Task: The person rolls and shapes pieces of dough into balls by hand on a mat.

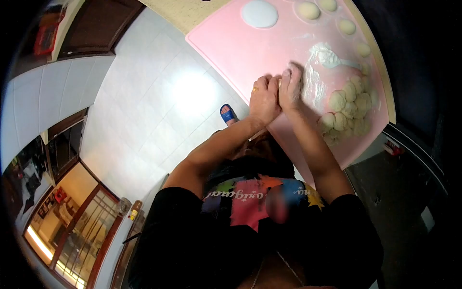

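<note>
My left hand (264,100) and my right hand (290,87) are pressed close together over the pink mat (240,53), fingers curled. A small bit of pale dough (280,83) shows between them; most of it is hidden by my fingers. White flour dusts my right fingertips. Just right of my hands lies a heap of flour (323,54) with a pale spoon-like tool (347,63) in it. Nearer the right edge, several flattened, floured dough pieces (350,107) are piled together.
Several round dough balls (308,10) sit along the mat's far right. A round white disc (260,13) lies at the mat's far left. The mat rests on a pale counter (185,14). Below is a tiled floor (149,96), with my foot in a blue slipper (227,113).
</note>
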Motion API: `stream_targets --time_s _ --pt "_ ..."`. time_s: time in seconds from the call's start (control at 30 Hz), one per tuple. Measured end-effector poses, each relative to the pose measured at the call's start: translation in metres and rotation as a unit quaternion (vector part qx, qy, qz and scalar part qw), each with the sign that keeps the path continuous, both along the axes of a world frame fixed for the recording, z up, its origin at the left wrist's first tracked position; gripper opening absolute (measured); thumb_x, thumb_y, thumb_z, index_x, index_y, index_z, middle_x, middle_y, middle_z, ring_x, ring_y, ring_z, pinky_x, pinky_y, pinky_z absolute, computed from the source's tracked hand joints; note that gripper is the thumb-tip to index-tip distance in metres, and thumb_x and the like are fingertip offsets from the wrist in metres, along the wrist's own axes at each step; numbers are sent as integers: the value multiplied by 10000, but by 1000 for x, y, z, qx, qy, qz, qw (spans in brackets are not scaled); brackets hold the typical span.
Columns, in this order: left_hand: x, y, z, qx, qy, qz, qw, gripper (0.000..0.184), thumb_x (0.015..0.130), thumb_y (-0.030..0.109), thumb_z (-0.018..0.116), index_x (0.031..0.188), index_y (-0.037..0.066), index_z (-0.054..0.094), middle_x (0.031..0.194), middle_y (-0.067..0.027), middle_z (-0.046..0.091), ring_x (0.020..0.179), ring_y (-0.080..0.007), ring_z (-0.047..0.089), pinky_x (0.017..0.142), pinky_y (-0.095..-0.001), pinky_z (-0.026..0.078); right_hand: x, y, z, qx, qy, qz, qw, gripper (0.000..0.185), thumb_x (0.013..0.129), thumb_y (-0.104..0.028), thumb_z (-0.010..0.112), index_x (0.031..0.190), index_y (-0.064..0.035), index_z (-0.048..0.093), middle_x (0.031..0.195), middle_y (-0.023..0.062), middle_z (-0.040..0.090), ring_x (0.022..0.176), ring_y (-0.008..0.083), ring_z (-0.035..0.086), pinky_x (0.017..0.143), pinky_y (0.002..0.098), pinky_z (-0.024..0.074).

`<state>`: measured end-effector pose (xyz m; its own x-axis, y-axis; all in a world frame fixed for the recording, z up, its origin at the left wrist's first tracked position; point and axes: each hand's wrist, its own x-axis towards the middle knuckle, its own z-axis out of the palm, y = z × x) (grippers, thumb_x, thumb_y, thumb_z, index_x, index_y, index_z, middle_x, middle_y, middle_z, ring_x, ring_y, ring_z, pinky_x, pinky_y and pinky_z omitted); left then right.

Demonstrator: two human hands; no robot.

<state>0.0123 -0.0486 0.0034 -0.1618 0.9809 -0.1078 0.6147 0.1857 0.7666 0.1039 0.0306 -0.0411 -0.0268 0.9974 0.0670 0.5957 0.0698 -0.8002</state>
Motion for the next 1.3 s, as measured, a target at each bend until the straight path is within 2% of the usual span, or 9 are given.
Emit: stream_targets --time_s 0.07,0.37,0.5,0.57,0.7,0.9,1.07,1.13,1.3 --pt "-8 -2 -1 20 -40 -2 999 730 741 160 785 1384 17 470 1305 -258 485 1206 -419 472 1050 -497 424 10 -2 -12 192 -79 80 975 302 971 -209 538 1198 -16 584 1146 230 624 1047 375 598 915 464 451" --pt "-30 59 2 -108 -111 4 988 717 700 212 831 1339 71 539 1333 -210 493 1237 -391 460 1038 -451 452 -7 88 9 88 -189 251 945 269 994 -314 516 1077 -112 673 981 91 711 933 308 668 834 442 519" --pt "-11 26 1 -65 -49 17 997 697 692 150 797 1327 59 523 1296 -250 480 1181 -409 521 977 -461 491 -3 59 17 -344 214 73 911 299 1015 -290 490 1120 -52 639 938 164 658 938 346 638 840 457 500" --pt "-3 2 -6 42 15 -10 999 744 715 180 808 1369 33 486 1302 -262 473 1208 -426 479 1011 -494 462 1 7 -5 28 18 8 999 275 1004 -226 513 1163 -17 595 1062 222 625 1041 385 594 889 465 466" --pt "-12 -5 -4 20 -76 -20 997 754 733 174 801 1392 35 462 1277 -255 499 1185 -430 482 1027 -488 441 11 9 -15 161 -82 85 980 268 964 -161 550 1177 0 572 1180 232 608 1133 394 556 964 461 431" --pt "-39 56 18 -106 -108 3 989 751 723 258 833 1347 12 495 1242 -220 547 1241 -379 479 1006 -457 477 -8 79 9 153 -130 222 954 221 963 -267 572 1050 -87 664 1033 163 698 950 337 660 876 456 492" --pt "-8 32 2 -51 18 6 998 715 692 185 818 1325 49 512 1322 -216 476 1172 -402 540 969 -439 508 -10 57 16 -126 3 145 981 279 995 -247 504 1138 -27 601 1053 226 652 995 376 629 878 462 489" --pt "0 7 -6 -19 26 -11 999 769 702 217 828 1360 32 477 1356 -242 446 1198 -426 518 999 -456 490 -4 11 13 -39 37 12 998 297 1000 -210 480 1201 -2 544 1038 263 616 972 408 596 875 475 474" --pt "-16 3 6 -34 -89 -33 995 790 736 77 747 1441 66 389 1303 -267 416 1175 -461 504 966 -469 503 7 15 -6 147 -107 101 978 268 962 -214 568 1155 -30 594 1109 179 663 1053 351 611 853 466 469"
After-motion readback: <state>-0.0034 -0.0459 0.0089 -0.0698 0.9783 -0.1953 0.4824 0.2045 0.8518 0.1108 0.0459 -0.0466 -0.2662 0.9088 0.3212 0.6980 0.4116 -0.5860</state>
